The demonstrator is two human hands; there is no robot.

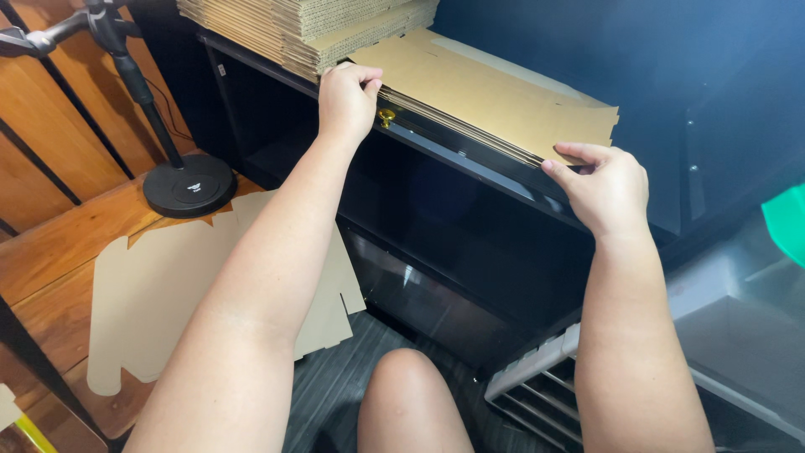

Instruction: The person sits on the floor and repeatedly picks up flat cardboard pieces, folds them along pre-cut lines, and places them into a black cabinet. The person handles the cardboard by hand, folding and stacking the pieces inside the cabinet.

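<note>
The left hand [348, 99] sits at about eleven o'clock from the middle of the view, its fingers curled together over the near-left edge of a stack of flat cardboard sheets [495, 96]; the thumb side is hidden, so I cannot tell how far the fingers wrap under the edge; the right hand [605, 189] sits at about two o'clock, thumb and fingers pinched on the stack's near-right corner, fingertips just over the top sheet; the stack lies on top of a dark cabinet [470, 243], stretching from the left hand to the right hand; at twelve o'clock of the left hand a taller pile of corrugated cardboard [310, 29] stands on the same top, just beside the flat sheets; a small brass knob [386, 115] shows just below the stack, touching distance from the left hand; at nine o'clock a black stand with a round base [189, 184] rests on the wooden floor [59, 252]; at eight o'clock an unfolded cardboard blank [159, 285] lies flat on the floor, partly behind the left forearm; a bare knee [407, 394] is at six o'clock; a grey slatted tray [537, 386] lies at five o'clock.
</note>
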